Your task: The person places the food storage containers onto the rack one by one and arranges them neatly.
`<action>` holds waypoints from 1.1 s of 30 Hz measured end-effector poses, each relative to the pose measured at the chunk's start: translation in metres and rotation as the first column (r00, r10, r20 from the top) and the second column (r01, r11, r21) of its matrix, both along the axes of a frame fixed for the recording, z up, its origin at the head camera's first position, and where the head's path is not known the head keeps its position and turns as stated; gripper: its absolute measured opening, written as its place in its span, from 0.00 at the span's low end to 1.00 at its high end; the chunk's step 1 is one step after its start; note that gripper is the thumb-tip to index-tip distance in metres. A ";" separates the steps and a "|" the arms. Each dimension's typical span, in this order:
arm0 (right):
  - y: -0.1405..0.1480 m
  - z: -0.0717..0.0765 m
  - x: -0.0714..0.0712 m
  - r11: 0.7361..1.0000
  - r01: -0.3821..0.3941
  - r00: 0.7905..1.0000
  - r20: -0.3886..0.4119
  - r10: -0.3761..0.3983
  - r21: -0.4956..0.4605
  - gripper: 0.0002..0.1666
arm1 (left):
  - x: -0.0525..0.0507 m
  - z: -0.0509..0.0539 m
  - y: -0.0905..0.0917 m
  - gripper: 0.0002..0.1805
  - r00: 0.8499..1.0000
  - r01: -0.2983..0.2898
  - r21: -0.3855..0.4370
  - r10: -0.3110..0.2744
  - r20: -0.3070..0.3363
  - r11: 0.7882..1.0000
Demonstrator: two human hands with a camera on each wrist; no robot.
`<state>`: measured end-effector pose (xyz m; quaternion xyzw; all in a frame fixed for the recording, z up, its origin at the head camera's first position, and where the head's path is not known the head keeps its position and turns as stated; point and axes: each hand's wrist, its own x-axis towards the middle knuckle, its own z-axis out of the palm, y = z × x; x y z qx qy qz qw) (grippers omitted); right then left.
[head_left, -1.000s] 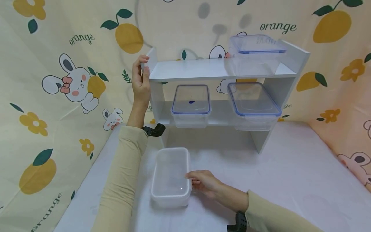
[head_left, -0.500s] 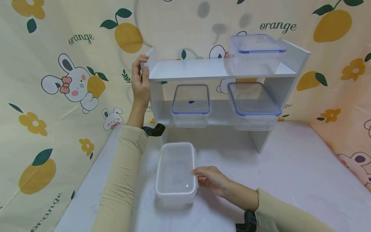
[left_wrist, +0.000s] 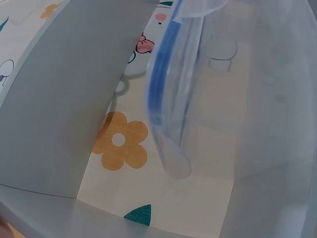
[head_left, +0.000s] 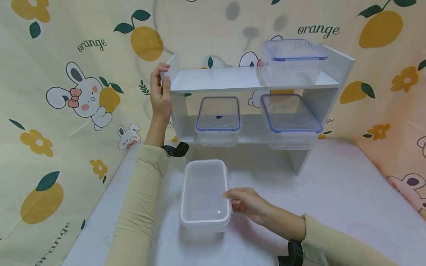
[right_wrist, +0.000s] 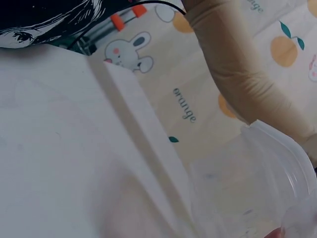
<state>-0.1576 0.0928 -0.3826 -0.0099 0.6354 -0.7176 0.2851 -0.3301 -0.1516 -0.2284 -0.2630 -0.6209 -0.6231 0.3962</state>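
My right hand (head_left: 247, 205) pinches the right edge of a translucent food container (head_left: 204, 192) with a white rim, in front of the shelf. A shadow lies beneath the container, which is held off the table. In the right wrist view the same container (right_wrist: 237, 173) shows at the lower right, a fingertip at its edge. My left hand (head_left: 160, 92) grips the upper left side panel (head_left: 173, 72) of the white two-tier shelf (head_left: 216, 79), thumb in front. Its other fingers are partly hidden by the panel.
Two clear containers with blue seals, the left one (head_left: 218, 123) and the right one (head_left: 293, 118), stand on the lower tier, overhanging its front. Another blue-sealed container (head_left: 294, 62) sits at the top tier's right. White cloth covers the table (head_left: 349, 207); a patterned curtain (head_left: 206, 29) hangs behind.
My right hand has carried the white-rimmed container up, forward toward the shelf and slightly right. The left hand keeps its place on the side panel.
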 end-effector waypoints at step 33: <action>0.027 0.037 0.013 0.999 -0.028 0.997 -0.068 0.029 0.018 0.18 | 0.002 0.002 0.001 0.10 1.000 0.022 0.025 -0.022 -0.009 0.999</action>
